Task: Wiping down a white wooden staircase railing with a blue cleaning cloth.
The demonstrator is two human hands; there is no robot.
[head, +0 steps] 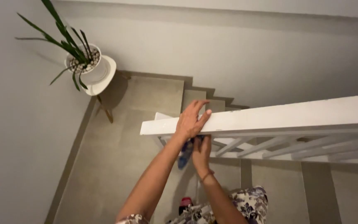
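Grey stair landing (117,157) with potted plant (79,58) in corner | left hand (192,120) lies open, fingers flat on top of white handrail (278,116) | right hand (201,151) below the rail, closed around blue cloth (185,155), pressed against a baluster.

Blue cloth (185,154) bunched beneath white handrail (270,118).
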